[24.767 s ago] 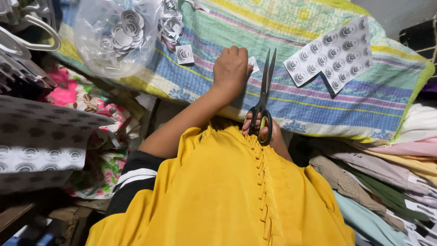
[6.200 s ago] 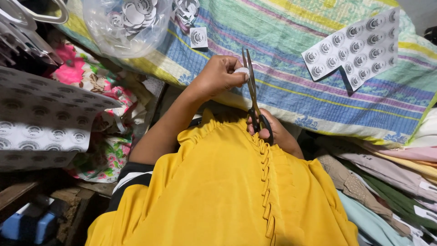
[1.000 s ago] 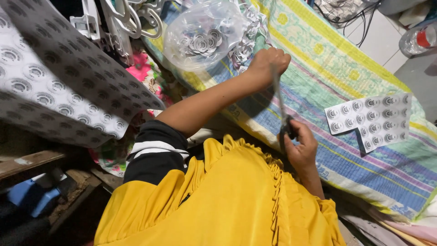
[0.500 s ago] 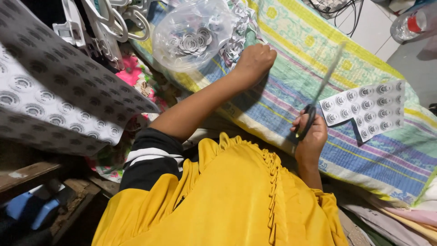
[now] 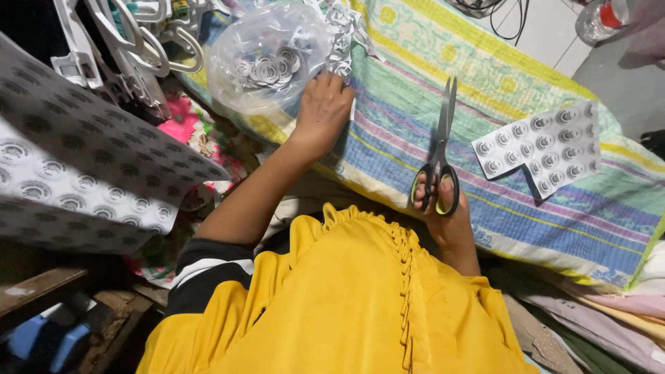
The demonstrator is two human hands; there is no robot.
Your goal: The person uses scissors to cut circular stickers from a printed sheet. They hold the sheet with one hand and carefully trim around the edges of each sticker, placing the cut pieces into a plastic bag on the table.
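Fingers (image 5: 435, 192) of the right hand (image 5: 443, 211) are threaded through the dark loops of the scissors (image 5: 439, 156), clamped on the handles, with the long steel blades closed and lying flat, tips pointing away across the striped quilted cover (image 5: 415, 90). Over on the other side, the left hand (image 5: 322, 111) reaches out, its fingers curled down onto a small paper piece at the edge of the clear plastic bag (image 5: 267, 59); whether they pinch it or only press it I cannot tell. As for progress, the bag looks well stocked with cut round spiral-print pieces, and a ragged strip of trimmed paper (image 5: 343, 34) lies just beside it, so a good share seems done. What seems left is the printed sheet (image 5: 544, 149), flat on the cover, well apart from the bag, its rows of circles uncut apart from a notch in the lower edge. Textures: crinkly glossy plastic, thin matte paper, soft stitched cloth in green, yellow and blue bands, and a pleated yellow garment (image 5: 346, 305) in the foreground.
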